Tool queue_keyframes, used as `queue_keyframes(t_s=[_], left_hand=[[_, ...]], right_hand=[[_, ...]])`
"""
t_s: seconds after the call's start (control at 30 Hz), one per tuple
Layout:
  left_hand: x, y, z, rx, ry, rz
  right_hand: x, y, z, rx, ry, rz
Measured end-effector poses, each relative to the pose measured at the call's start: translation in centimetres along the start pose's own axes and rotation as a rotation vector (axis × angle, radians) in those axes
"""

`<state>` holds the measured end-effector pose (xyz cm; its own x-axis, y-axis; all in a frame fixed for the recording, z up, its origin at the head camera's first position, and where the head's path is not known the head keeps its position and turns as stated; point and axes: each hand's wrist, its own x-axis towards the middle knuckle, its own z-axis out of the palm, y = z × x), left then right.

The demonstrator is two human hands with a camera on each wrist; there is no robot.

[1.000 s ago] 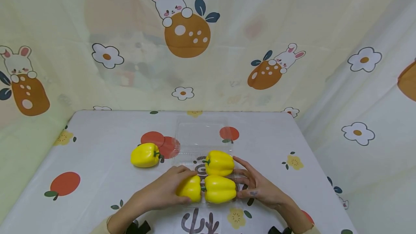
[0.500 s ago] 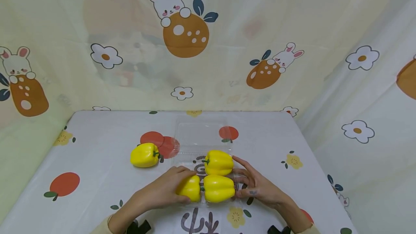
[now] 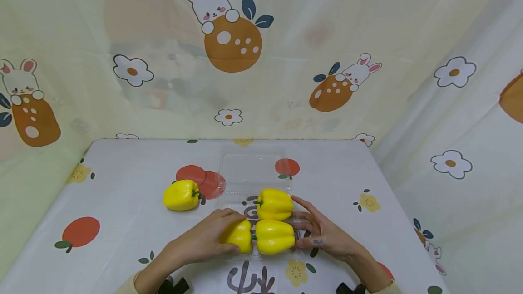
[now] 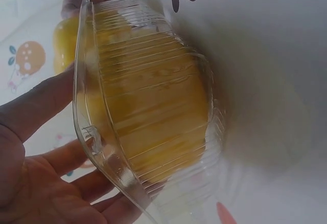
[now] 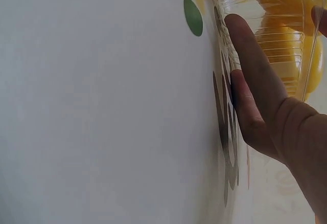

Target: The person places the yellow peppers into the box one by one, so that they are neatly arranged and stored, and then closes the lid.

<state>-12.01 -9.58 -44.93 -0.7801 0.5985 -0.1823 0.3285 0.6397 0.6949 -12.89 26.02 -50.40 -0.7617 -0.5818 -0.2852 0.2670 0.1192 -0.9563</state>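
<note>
A clear plastic clamshell container [image 3: 224, 200] lies with its lid [image 3: 255, 167] folded back. Three yellow bell peppers sit inside: a front-left pepper [image 3: 240, 238], a front-right pepper [image 3: 275, 237] and a back-right pepper [image 3: 275, 204]. My left hand [image 3: 208, 235] grips the front-left pepper, thumb in front and fingers over its far side. In the left wrist view the container's ribbed wall [image 4: 153, 101] stands before that hand. Along the container's right side, my right hand [image 3: 324, 235] rests with fingers extended; the right wrist view shows one straight finger [image 5: 255, 55] against the clear wall.
Left of the container, another yellow bell pepper [image 3: 181, 195] lies on its side on the table. A white cloth [image 3: 130, 185] printed with fruit and flowers covers the tabletop. Patterned curtains [image 3: 171, 103] hang at the back and sides.
</note>
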Motion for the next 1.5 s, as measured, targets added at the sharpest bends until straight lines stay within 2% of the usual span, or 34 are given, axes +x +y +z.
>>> queue_keyframes(t_s=[0.17,0.27,0.37,0.5,0.77,0.9,0.97,1.07,1.3,1.5], left_hand=[[-0.1,0.1,0.0,-0.016,0.006,0.002],[-0.2,0.3,-0.3,-0.031,0.034,0.002],[-0.5,0.2,-0.7,-0.057,0.1,0.004],[-0.8,-0.3,-1.8,-0.056,0.223,0.012],[-1.1,-3.1,-5.1,0.04,0.432,0.016],[-1.6,-5.2,-6.7,0.004,0.498,0.028],[-2.0,-6.2,-7.4,-0.014,0.503,0.022],[-2.4,-7.6,-8.1,-0.038,0.477,-0.017],[-2.6,-9.7,-8.5,-0.129,0.416,-0.156],[-2.3,-11.5,-8.7,-0.225,0.336,-0.188]], right_hand=[[0.0,0.0,0.0,0.006,0.004,0.004],[-0.1,0.1,0.0,0.011,0.005,0.007],[-0.1,0.0,0.0,0.014,0.006,0.007],[-0.1,0.0,0.0,0.014,0.008,0.007],[-0.1,0.0,0.0,0.009,0.012,0.005],[-0.1,-0.1,0.0,0.003,0.013,0.012],[0.0,-0.1,0.0,0.002,0.012,0.013],[0.0,-0.1,0.0,0.004,0.006,0.011],[-0.1,-0.2,0.0,-0.002,0.008,0.006],[-0.1,-0.2,0.1,0.006,0.012,0.01]])
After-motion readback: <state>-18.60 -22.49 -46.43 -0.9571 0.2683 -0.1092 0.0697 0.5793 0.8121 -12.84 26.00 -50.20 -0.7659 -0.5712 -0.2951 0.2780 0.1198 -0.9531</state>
